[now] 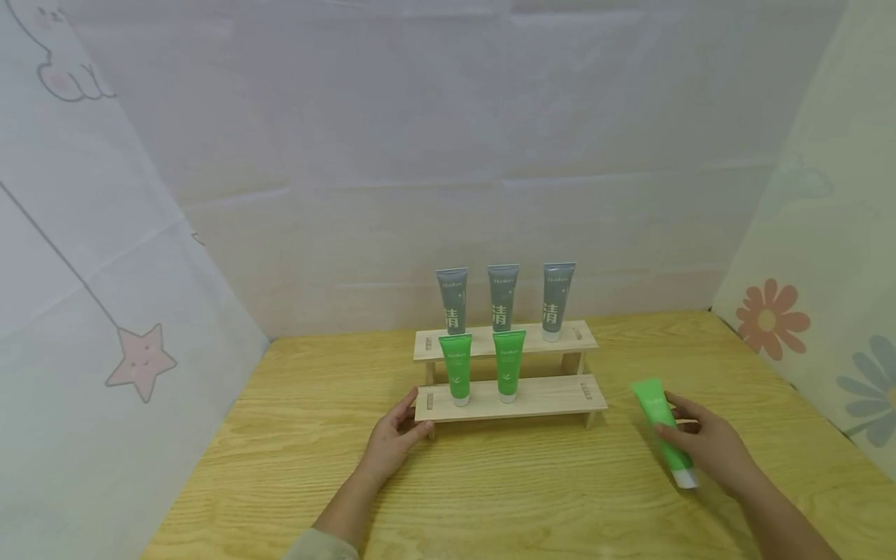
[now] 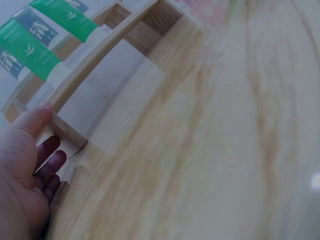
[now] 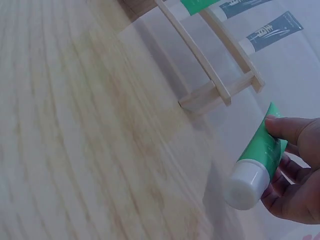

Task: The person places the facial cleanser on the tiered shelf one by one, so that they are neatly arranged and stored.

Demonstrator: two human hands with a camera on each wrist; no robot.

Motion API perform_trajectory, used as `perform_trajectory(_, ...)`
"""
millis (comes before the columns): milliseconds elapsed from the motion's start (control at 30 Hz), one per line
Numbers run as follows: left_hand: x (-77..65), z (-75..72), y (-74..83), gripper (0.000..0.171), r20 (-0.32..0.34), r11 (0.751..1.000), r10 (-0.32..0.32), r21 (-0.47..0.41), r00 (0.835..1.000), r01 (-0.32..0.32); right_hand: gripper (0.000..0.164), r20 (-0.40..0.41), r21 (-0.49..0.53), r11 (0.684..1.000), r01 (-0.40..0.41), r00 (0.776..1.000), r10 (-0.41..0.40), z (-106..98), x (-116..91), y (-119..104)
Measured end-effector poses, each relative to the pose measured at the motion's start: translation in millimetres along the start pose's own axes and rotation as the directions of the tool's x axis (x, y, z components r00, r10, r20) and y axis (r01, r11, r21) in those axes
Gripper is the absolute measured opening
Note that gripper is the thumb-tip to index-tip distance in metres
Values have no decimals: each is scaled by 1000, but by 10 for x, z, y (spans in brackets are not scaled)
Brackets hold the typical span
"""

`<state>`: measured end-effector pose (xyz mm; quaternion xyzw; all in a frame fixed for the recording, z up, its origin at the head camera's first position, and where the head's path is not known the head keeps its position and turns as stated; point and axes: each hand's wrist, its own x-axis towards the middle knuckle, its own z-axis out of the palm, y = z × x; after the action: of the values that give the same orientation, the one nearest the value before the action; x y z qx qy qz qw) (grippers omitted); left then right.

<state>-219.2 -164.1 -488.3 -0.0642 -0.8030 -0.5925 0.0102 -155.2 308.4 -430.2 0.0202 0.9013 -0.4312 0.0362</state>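
A two-step wooden display stand (image 1: 546, 398) stands on the table. My left hand (image 1: 393, 442) holds the left end of its lower step, thumb at the front corner and the other fingers beside the leg (image 2: 70, 131). On that step two green squeeze tubes (image 1: 458, 367) (image 1: 509, 364) stand upright on white caps, left and middle. Three grey-blue tubes (image 1: 453, 299) (image 1: 502, 295) (image 1: 557, 297) line the upper step. Right of the stand, my right hand (image 1: 710, 447) pinches another green squeeze tube (image 3: 260, 145), tilted, its white cap (image 3: 246, 185) lowest and toward me.
The wood-grain table (image 1: 294, 474) reaches back to a pale cloth backdrop (image 1: 364, 155). Printed cloth side walls flank it, with a pink star (image 1: 142, 362) on the left and a red flower (image 1: 770, 320) on the right. The lower step's right end (image 1: 591, 393) holds no tube.
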Motion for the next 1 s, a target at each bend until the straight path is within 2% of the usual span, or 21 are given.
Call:
perform_trajectory(233, -17, -9, 10, 71, 10, 1000, -2, -7, 1000, 2, 78, -48, 56, 997, 49, 998, -46, 96, 86, -200)
perform_trajectory(433, -29, -9, 17, 72, 15, 1000, 1, -18, 1000, 0, 72, -96, 108, 986, 128, 988, -118, 186, 188, -400)
perform_trajectory(600, -12, -15, 17, 72, 17, 1000, -6, -23, 1000, 6, 70, -124, 145, 976, 163, 982, -145, 268, 264, -553)
perform_trajectory(1000, -1, -17, -4, 74, 15, 1000, -12, -2, 1000, 12, 72, -209, 287, 943, 167, 972, -109, 482, 423, -877)
